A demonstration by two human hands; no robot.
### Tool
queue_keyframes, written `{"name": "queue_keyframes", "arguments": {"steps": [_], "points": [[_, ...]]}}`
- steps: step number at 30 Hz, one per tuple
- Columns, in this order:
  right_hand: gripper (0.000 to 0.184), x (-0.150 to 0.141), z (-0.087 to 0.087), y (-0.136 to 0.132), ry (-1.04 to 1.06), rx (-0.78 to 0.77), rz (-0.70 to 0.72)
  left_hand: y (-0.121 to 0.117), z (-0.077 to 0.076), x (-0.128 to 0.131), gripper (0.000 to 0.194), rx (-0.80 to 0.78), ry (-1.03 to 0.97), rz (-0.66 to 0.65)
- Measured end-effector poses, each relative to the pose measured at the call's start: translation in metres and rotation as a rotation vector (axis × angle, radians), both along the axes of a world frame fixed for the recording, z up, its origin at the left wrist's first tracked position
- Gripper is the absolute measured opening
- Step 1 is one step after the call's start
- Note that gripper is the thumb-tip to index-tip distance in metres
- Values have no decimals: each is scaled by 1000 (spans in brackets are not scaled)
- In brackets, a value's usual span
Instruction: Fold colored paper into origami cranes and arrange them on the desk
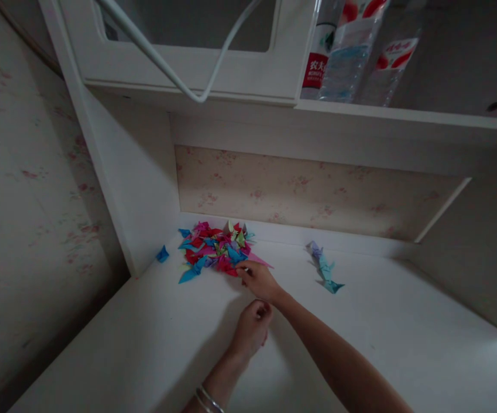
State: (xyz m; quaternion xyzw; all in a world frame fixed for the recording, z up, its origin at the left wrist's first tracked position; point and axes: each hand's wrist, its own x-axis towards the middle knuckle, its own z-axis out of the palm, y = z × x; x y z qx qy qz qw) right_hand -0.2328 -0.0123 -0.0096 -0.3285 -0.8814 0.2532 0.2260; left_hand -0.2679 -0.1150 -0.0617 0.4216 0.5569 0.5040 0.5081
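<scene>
A pile of folded paper cranes [218, 248] in red, blue, pink and green lies at the back left of the white desk. My right hand [257, 280] reaches to the pile's front right edge, its thumb and fingertips pinched together at a paper crane; exactly which one is hard to make out. Closer to me, my left hand [251, 328] hovers over the desk just below my right wrist. Its fingers are curled closed, and no paper shows in them. Farther right, several purple and teal paper cranes [325, 269] lie in a slanting row.
One blue paper crane [162, 254] sits apart by the left side panel. The white desk [145, 350] runs back to a flowered wall panel [308, 189]. Overhead are a cabinet with a white cable [196, 96] hanging down and a shelf with plastic bottles [347, 63].
</scene>
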Motion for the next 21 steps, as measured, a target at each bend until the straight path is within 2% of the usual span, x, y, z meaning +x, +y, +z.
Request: {"name": "queue_keyframes", "arguments": {"steps": [2,4,7,10,15,18,21], "points": [[30,27,-7,-3,257,-176,-102,1,-1,-2,25,25,-11,33],[32,56,-17,-7,444,-285,-196,1,-1,-5,29,42,-44,77],[35,96,-32,-18,548,-368,-256,3,1,-7,38,29,-95,150],[40,121,-46,-30,623,-458,-254,3,5,-7,47,24,-117,147],[40,135,-58,-36,745,-518,-204,2,4,-4,51,83,-38,77],[38,136,-56,-37,776,-564,-138,1,2,-2,49,127,8,95],[37,137,-52,-39,821,-604,-115,-1,3,-2,45,123,75,41]]}}
